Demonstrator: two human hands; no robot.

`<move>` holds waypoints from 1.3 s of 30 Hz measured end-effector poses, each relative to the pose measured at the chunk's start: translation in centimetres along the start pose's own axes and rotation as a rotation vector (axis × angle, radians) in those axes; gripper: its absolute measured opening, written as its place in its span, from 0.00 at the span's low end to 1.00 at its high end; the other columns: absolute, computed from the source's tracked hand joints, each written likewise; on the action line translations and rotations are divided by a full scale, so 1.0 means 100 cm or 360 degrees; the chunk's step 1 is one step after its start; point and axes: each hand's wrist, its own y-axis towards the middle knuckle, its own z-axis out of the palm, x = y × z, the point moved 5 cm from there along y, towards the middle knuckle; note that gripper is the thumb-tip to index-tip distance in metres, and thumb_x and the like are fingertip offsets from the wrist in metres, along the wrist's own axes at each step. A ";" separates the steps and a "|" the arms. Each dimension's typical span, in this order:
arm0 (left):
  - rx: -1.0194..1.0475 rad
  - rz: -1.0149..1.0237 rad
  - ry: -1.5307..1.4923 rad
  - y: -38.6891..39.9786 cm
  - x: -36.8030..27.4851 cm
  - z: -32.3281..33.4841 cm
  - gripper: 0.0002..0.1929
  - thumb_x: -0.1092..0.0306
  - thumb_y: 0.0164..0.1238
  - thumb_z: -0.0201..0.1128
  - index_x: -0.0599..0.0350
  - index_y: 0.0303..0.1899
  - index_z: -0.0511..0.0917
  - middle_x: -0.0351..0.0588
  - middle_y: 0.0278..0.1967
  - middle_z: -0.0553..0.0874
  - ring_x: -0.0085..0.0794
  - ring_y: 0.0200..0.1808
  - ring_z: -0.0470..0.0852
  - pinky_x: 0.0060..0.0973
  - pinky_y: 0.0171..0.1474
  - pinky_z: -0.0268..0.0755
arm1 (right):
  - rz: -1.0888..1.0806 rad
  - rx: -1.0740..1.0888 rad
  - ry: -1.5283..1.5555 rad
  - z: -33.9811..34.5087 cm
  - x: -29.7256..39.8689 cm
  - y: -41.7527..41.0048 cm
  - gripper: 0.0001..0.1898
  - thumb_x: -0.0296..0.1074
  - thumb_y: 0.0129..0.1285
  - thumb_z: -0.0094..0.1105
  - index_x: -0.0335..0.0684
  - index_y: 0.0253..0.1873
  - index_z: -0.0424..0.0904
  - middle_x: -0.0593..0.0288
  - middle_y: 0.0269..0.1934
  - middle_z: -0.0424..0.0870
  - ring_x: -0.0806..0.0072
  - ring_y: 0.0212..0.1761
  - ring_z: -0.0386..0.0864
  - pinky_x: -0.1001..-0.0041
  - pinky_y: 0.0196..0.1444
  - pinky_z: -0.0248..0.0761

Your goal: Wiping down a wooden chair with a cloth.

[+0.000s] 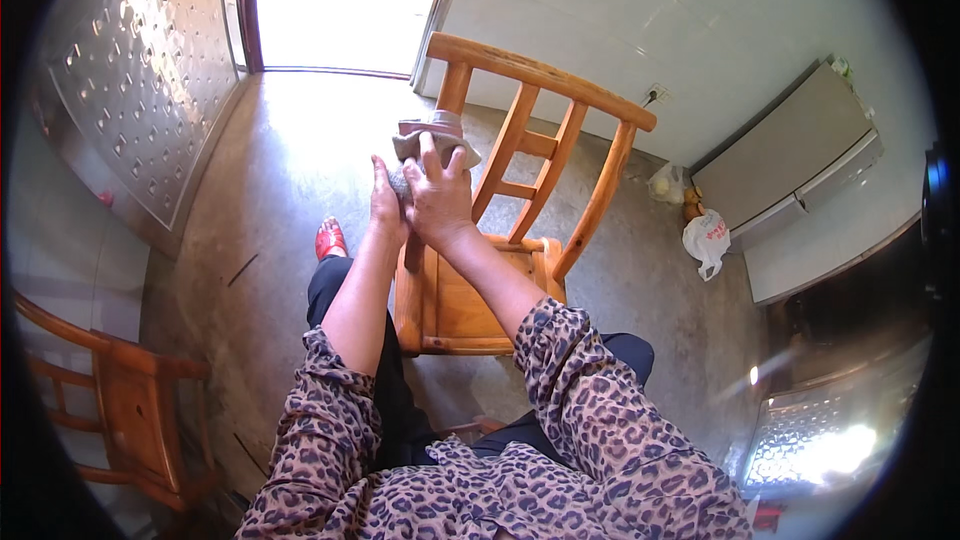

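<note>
Before me stands a varnished wooden chair (pixel 471 300), its slatted back on the side away from me. A grey cloth (pixel 437 136) is bunched around the left post of the chair back (pixel 454 90). My right hand (pixel 442 199) lies over the cloth with its fingers spread and pressed into it. From the left side, my left hand (pixel 387 199) holds the cloth against the post, thumb pointing up. The part of the post under the cloth and hands is hidden.
A second wooden chair (pixel 139 412) stands at lower left. A grey two-door refrigerator (pixel 787 157) is at right, with a white plastic bag (pixel 706 240) on the floor beside it. A bright doorway (pixel 341 7) opens ahead. My red-shod foot (pixel 330 240) rests on the concrete floor.
</note>
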 end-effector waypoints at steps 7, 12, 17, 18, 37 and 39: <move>-0.0876 0.0232 0.0316 0.011 -0.020 -0.067 0.34 0.33 0.70 0.46 0.58 0.58 0.67 0.51 0.50 0.80 0.39 0.56 0.74 0.39 0.60 0.62 | -0.0134 0.0217 -0.0060 0.020 0.016 -0.046 0.21 0.39 0.43 0.69 0.48 0.46 0.80 0.59 0.61 0.70 0.50 0.53 0.65 0.58 0.49 0.69; -0.0628 0.0271 0.0562 0.015 -0.013 -0.061 0.31 0.36 0.72 0.47 0.56 0.57 0.72 0.51 0.54 0.80 0.37 0.60 0.72 0.41 0.65 0.54 | -0.0139 0.0295 -0.0031 0.046 0.029 -0.094 0.23 0.40 0.42 0.70 0.47 0.47 0.79 0.61 0.61 0.71 0.52 0.51 0.66 0.58 0.51 0.69; -0.0453 0.0208 0.0882 0.006 -0.015 -0.042 0.35 0.34 0.74 0.37 0.54 0.65 0.68 0.53 0.63 0.75 0.39 0.69 0.65 0.40 0.70 0.50 | -0.0149 0.0800 0.0089 0.078 0.043 -0.142 0.24 0.44 0.45 0.69 0.49 0.50 0.79 0.62 0.57 0.73 0.49 0.57 0.66 0.48 0.54 0.68; -0.0337 0.0148 0.0873 0.004 -0.013 -0.035 0.35 0.34 0.74 0.36 0.54 0.65 0.67 0.53 0.64 0.74 0.40 0.69 0.64 0.41 0.71 0.49 | -0.0152 0.0779 0.0061 0.083 0.046 -0.154 0.28 0.48 0.41 0.71 0.50 0.52 0.78 0.63 0.57 0.73 0.46 0.61 0.65 0.45 0.59 0.65; 0.0328 -0.0171 0.0968 -0.002 0.010 -0.010 0.49 0.25 0.68 0.33 0.62 0.75 0.47 0.55 0.75 0.51 0.38 0.77 0.45 0.35 0.75 0.33 | -0.0018 0.0795 0.0874 0.013 0.084 -0.215 0.19 0.37 0.45 0.65 0.42 0.46 0.81 0.64 0.52 0.80 0.54 0.53 0.70 0.55 0.51 0.67; 0.0349 -0.0201 0.0974 -0.006 0.009 -0.006 0.49 0.25 0.68 0.33 0.61 0.75 0.46 0.56 0.76 0.49 0.39 0.78 0.43 0.36 0.75 0.33 | -0.0022 0.0770 0.0892 0.008 0.081 -0.225 0.21 0.37 0.45 0.67 0.42 0.48 0.81 0.64 0.54 0.80 0.58 0.52 0.70 0.57 0.53 0.67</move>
